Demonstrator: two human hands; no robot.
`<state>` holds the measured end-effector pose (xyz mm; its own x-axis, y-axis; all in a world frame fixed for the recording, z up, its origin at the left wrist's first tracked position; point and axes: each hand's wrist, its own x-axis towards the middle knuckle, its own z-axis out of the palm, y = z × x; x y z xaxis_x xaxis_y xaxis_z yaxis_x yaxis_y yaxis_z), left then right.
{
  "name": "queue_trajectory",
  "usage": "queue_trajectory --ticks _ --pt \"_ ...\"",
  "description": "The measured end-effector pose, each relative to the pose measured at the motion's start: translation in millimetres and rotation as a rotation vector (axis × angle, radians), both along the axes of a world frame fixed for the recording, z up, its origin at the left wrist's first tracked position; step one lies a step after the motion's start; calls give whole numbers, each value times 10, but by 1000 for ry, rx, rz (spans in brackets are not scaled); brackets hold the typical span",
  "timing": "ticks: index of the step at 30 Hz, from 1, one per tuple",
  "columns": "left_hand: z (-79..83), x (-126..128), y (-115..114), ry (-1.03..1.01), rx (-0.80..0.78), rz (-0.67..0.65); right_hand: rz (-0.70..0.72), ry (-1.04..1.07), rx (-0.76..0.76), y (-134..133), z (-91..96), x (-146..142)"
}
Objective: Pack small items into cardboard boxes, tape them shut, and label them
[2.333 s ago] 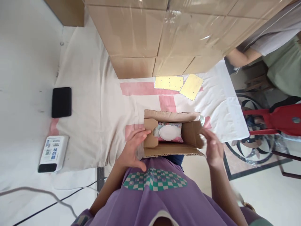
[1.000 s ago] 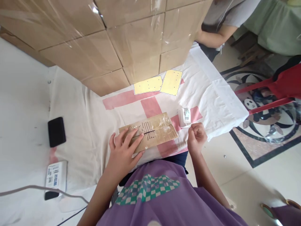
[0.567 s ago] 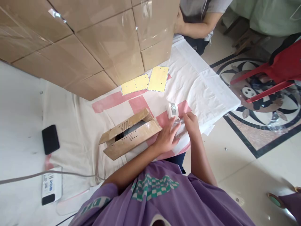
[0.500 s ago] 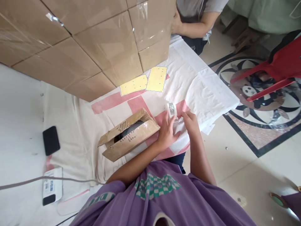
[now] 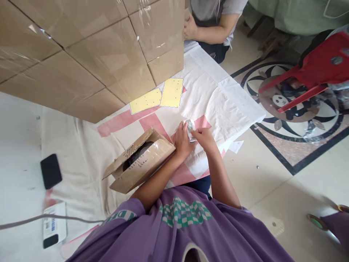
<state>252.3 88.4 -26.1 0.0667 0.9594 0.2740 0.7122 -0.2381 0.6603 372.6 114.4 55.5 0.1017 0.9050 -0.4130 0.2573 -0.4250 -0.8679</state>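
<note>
Both arms are bare and reach forward, converging ahead of the torso. The left forearm (image 5: 159, 178) runs diagonally up and to the right. The left hand (image 5: 182, 141) is back-up with its fingers curled inward. The right forearm (image 5: 220, 178) runs up and slightly left. The right hand (image 5: 203, 137) has its fingers bent into a pinch, fingertips meeting those of the left hand. Both wrists are low.

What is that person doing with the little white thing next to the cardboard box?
A person in a purple shirt has both hands at a small white object on the cloth-covered table. The right hand pinches it and the left hand rests against its other side. Beside the left hand lies a small cardboard box, its flaps partly open. Big stacked cartons stand behind, and another person is at the far end.
</note>
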Motion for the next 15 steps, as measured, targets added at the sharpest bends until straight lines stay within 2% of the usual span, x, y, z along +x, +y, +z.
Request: queue_trajectory --ticks 3,5,10,15 --pt "7 7 -4 31 40 13 -4 -5 74 -97 88 22" --pt "29 11 -1 34 53 10 7 -43 94 -197 76 39" --pt "110 39 16 27 -14 54 -6 -114 26 -452 -135 25" --pt "111 54 22 38 -10 74 15 -132 38 -496 -300 35"
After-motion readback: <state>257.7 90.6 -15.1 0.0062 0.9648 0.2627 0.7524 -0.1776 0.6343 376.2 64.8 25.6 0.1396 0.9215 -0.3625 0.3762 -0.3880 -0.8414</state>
